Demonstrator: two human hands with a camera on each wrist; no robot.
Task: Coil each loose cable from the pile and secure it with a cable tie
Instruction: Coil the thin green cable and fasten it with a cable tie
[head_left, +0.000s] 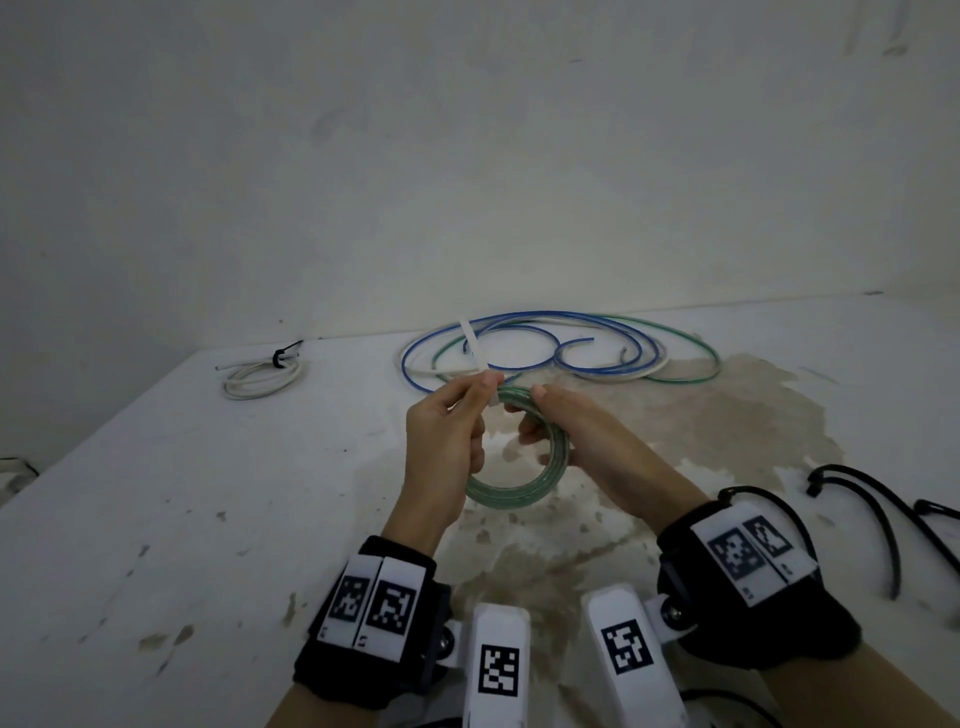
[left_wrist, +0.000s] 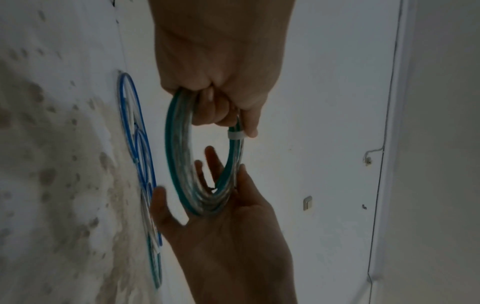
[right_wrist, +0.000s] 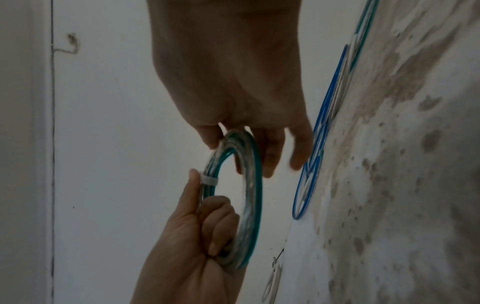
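While the left hand grips the green coil with a white cable tie already around it, the right hand holds the coil at 3 o'clock.

At 10 o'clock lies a tied white coil (done); at 12 the loose pile waits.

Left wrist: the tie wraps the strands.

Right wrist: the fingers pass through the coil.

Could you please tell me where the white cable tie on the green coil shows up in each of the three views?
Head: white cable tie just above centre, its tail sticking up above the left hand.
Left wrist: right of centre, a white band on the green coil beside the thumb.
Right wrist: left of centre, wrapped on the coil at the thumb tip.
Shared landmark: the blue cable lying on the table.
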